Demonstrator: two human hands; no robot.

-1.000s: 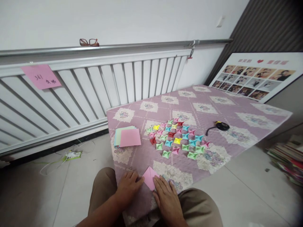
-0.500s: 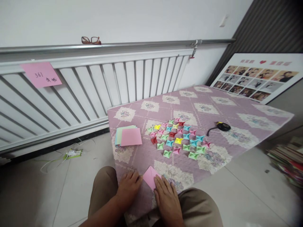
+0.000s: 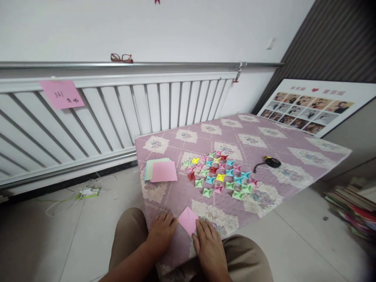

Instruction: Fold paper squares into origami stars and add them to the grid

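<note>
At the near edge of the worktop (image 3: 211, 129), just in front of the seated person's knees, a pink sheet of folded paper (image 3: 187, 220) lies flat, turned so that one corner points away from the person. A short crease line runs down from that far corner. The right hand (image 3: 209, 244) rests palm down over the paper's right side, its fingers stretched out and lying close together; it grips nothing. The left hand (image 3: 162, 232) lies flat too, fingers extended and grasping nothing, with its tips at the paper's left corner; whether they touch it, I cannot tell.

Beyond the left hand sits a stack of square sheets (image 3: 164, 171), pink on top, with pale green and blue edges showing beneath at the left. To the right of the stack, small folded paper shapes (image 3: 220, 177) in green, pink, blue, yellow and red stand grouped in rough slanting rows on the purple flowered cloth. Farther right, well apart from both hands, lies a black object with a strap (image 3: 272, 162).

Behind the worktop is a white radiator (image 3: 173, 103) with a pink note (image 3: 62, 94) hanging on it; glasses (image 3: 122, 58) rest on the pipe (image 3: 188, 65) above.
</note>
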